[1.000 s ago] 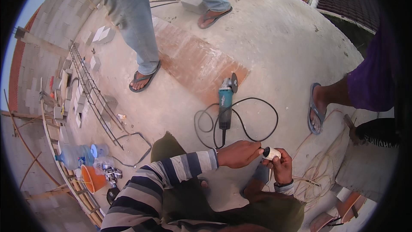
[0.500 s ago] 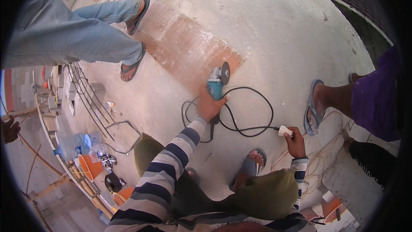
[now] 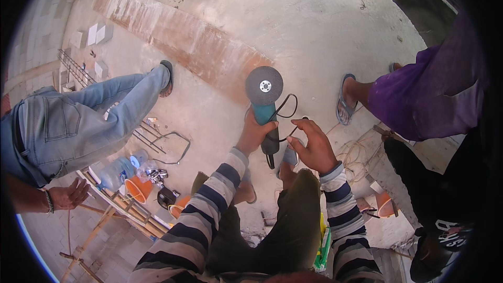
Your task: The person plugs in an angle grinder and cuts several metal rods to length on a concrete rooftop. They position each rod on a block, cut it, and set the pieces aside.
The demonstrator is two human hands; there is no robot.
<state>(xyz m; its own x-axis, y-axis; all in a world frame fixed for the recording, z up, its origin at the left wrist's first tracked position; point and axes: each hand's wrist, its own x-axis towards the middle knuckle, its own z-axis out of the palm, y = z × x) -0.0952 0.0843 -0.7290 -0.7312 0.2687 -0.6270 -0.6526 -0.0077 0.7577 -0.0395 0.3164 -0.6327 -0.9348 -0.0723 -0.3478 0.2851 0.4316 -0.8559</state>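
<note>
My left hand (image 3: 255,135) is wrapped round the teal and black body of an angle grinder (image 3: 264,113), held up in front of me. A dark grey disc (image 3: 257,78) with a metal centre nut faces me at its far end. Just to the right, my right hand (image 3: 317,148) has thumb and fingers curled round the grinder's black power cord (image 3: 287,139). The cord loops beside the tool's body. The white plug is not visible.
A reddish, dusty board (image 3: 194,37) lies on the concrete floor. People stand at left, in jeans (image 3: 99,110), and right, in purple cloth (image 3: 419,100). Water bottles (image 3: 118,172), an orange bucket (image 3: 137,190) and bent rebar (image 3: 178,147) lie left. Coiled cable (image 3: 353,157) lies right.
The grinder has come up off the floor, its disc turned to face me. My right hand has moved left and up, from the white plug to the cord. The person in jeans has stepped.
</note>
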